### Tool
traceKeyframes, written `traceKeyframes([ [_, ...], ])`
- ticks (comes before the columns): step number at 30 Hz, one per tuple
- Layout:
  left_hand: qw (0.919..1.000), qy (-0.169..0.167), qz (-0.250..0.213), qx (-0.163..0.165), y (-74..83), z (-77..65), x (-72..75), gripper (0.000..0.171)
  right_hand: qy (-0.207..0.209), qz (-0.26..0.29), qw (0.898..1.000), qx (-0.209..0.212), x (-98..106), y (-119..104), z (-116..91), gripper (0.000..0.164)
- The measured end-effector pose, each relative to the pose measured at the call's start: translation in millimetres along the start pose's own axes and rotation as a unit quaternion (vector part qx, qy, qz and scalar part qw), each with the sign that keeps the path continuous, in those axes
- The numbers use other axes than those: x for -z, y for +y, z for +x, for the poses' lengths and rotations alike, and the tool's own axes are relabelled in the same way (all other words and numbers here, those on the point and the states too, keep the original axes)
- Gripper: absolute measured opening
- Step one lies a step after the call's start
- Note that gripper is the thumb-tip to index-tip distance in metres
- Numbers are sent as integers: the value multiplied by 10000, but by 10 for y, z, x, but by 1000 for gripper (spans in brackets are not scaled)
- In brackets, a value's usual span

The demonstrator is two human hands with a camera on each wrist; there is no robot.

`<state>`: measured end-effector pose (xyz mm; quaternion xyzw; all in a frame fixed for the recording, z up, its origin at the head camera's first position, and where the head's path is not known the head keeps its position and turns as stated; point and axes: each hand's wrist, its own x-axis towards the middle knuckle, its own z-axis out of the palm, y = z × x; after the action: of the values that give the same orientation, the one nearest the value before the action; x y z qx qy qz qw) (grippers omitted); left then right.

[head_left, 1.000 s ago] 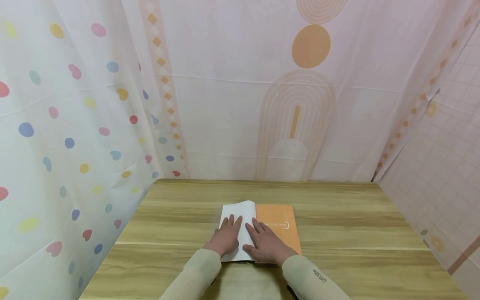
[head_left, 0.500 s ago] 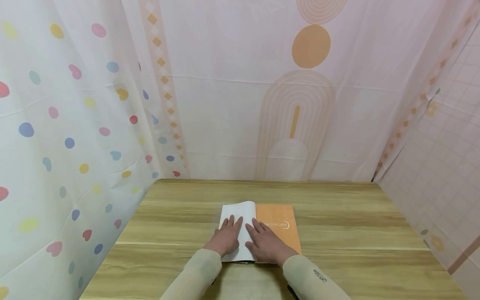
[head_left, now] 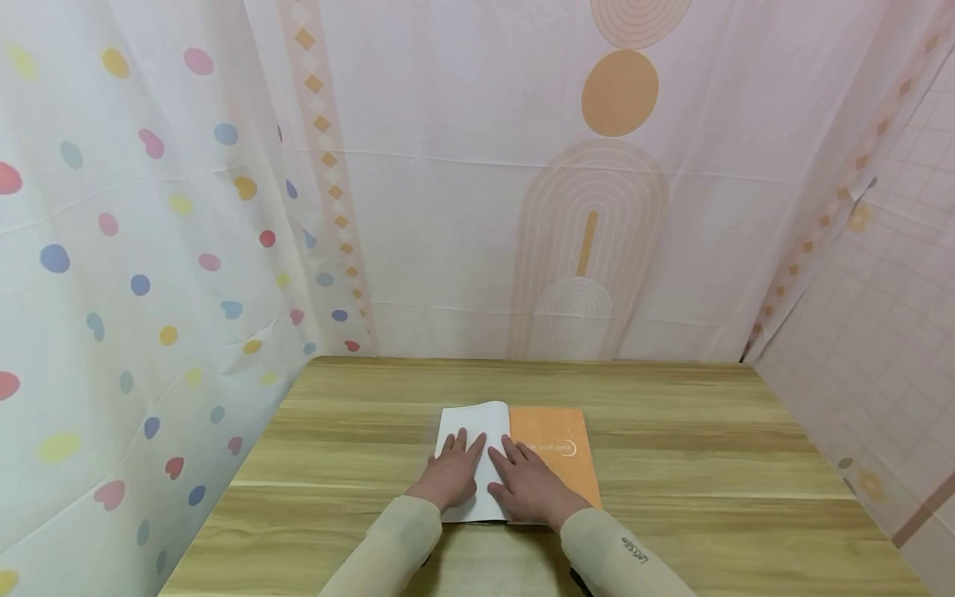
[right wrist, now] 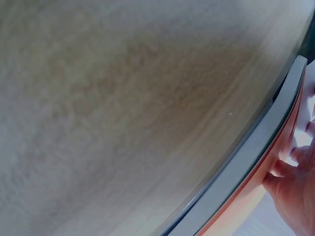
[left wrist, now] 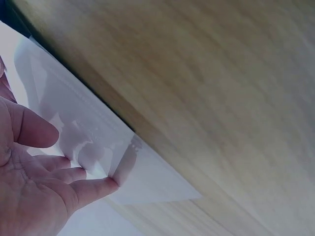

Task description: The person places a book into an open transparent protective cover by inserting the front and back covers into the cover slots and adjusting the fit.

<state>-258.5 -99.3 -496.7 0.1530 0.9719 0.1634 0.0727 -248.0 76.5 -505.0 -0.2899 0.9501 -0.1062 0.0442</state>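
An open book lies on the wooden table, with a white page (head_left: pixel 472 418) on the left and an orange page (head_left: pixel 548 424) on the right. My left hand (head_left: pixel 450 478) rests on the white page, fingers spread and nearly straight. Across the middle of the book, my right hand (head_left: pixel 533 485) presses near the fold, fingertips on the white side and palm over the orange page. In the left wrist view, a clear glossy plastic flap (left wrist: pixel 162 182) sticks out past the left hand's fingers. The right wrist view shows the book's thick page block (right wrist: pixel 236 174) edge-on beside the right hand.
The wooden table (head_left: pixel 358 414) extends around the book on all sides. A dotted curtain (head_left: pixel 172 307) hangs at the left, a pale patterned curtain (head_left: pixel 448 240) behind, and a checked one (head_left: pixel 865 315) at the right.
My right thumb has shifted slightly to the right over the white page. Both hands otherwise keep their places, and the book has not moved.
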Motion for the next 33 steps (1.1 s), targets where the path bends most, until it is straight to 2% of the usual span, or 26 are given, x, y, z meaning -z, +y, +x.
traceKeyframes([
  [6, 10000, 5, -28, -6, 3, 4, -2, 68, -3, 155, 9999, -55, 18, -1, -2, 59],
  [15, 9999, -7, 124, 45, 22, 18, 5, 67, -110, 104, 9997, -183, 25, -20, 4, 59],
  [19, 9994, 38, 353, 8, 37, 28, 12, 65, -91, 11, 9999, -130, 12, -11, 8, 59],
  [23, 9996, 37, 257, -73, 66, 26, 22, 63, 27, -32, 10000, -12, -12, 15, 10, 59],
  [27, 9999, -62, 110, -80, 76, 24, 16, 63, 104, 191, 9998, 5, -3, 29, -6, 59],
  [33, 9999, -41, 122, 15, 65, 28, -15, 64, 33, 578, 9982, -173, 14, 48, -27, 60],
])
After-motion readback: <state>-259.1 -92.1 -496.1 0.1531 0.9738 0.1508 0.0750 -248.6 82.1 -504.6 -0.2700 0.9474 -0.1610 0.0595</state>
